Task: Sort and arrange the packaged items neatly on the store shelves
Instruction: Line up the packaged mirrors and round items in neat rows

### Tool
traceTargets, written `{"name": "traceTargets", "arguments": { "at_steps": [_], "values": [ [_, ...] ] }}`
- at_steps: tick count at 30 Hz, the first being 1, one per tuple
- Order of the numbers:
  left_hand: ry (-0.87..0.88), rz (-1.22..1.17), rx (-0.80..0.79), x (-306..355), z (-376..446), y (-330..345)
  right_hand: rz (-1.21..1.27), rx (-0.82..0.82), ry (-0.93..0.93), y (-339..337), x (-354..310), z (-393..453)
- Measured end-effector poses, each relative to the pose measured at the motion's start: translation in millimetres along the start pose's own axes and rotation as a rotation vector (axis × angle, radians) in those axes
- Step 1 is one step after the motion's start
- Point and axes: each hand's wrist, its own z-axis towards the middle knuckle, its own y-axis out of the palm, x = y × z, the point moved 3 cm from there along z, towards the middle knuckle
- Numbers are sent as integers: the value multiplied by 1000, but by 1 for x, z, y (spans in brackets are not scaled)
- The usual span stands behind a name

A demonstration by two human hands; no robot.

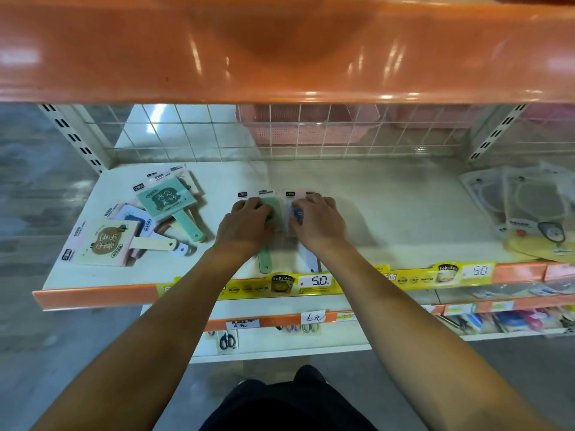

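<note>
Left pile: a loose heap of packaged paddle mirrors [146, 222] lies at the left end of the white shelf [389, 206], overlapping at mixed angles; the cream one [107, 241] sits nearest the front lip, the green one [169, 197] farther back.
Left hand: the left hand [245, 227] lies palm-down on a green packaged mirror [273, 213], fingers bent over its face and pressing on it; its handle points toward the near edge.
Right hand: the right hand [320, 223] presses the same way on a pale pink-and-white packaged mirror [292, 213] just beside the green one; fingers bent, no pinch visible.
Open room: bare shelf runs between the left pile and the hands, and a wider bare stretch from the right hand to the right-hand packets [525, 209].
Edges: orange front lip with yellow price strip [320, 281] near; wire grid [280, 132] at the far side; orange upper shelf [280, 48] overhangs.
Hard to see: both mirrors' faces are mostly covered by the hands; the right packets are blurred and cut off by the frame; lower shelf goods [513, 318] are too small to identify.
</note>
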Motion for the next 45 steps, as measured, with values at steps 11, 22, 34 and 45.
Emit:
{"name": "traceTargets", "arguments": {
  "at_steps": [11,22,34,45],
  "values": [
    [24,-50,-3,4,-12,3,-3,-9,-12,1,1,-2],
    [7,-56,3,5,-13,5,-14,-8,-21,5,-5,-2],
    [6,-69,13,5,-14,6,6,12,-2,9,-4,1],
    [6,-81,47,5,-15,11,-14,1,-1,6,-3,-3]
  ]
}}
